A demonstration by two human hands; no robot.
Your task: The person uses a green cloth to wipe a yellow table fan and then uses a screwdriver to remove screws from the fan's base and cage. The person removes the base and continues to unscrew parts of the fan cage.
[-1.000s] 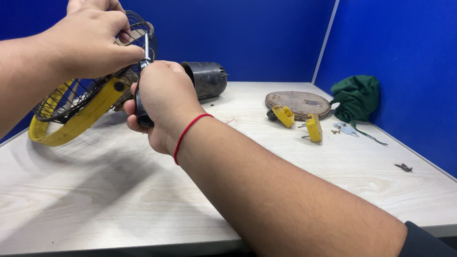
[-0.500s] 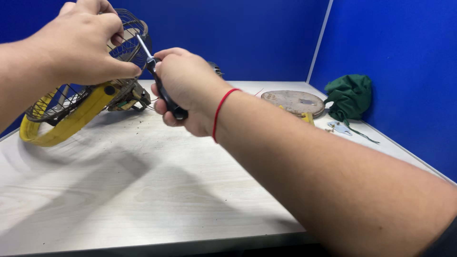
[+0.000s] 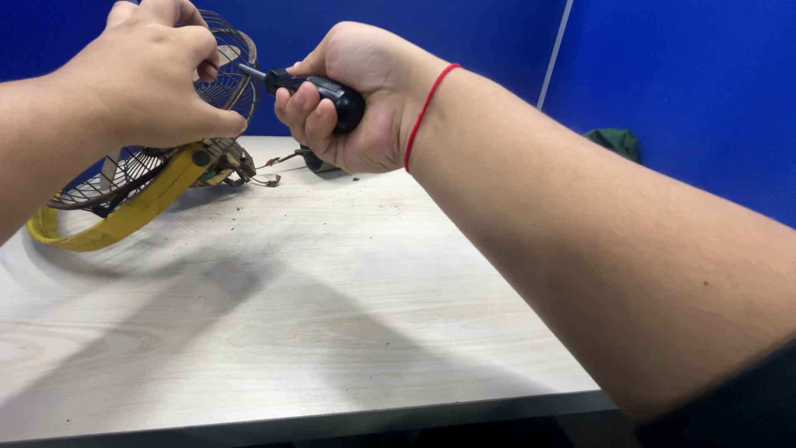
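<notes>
A person stands at a pale wood-grain table [image 3: 332,332], both bare hands raised above its far edge. The right hand [image 3: 356,99] is curled tight into a fist around the black handle of a screwdriver [image 3: 319,85] (a thin red string circles that wrist [image 3: 424,104]). The screwdriver's metal shaft juts out past the thumb side of the fist, pointing toward the left hand [image 3: 149,75]. That left hand is closed, fingers bent and pinching the top of a wire fan guard [image 3: 141,170], which leans tilted beneath and beyond it. A yellow ring [image 3: 124,217] runs along the guard's lower edge, resting on the table under the left wrist. Loose wires [image 3: 269,170] trail between the two hands, just below the fist. Behind the right forearm, well apart, a green cloth [image 3: 613,141] lies against the blue partition wall [image 3: 688,83].
</notes>
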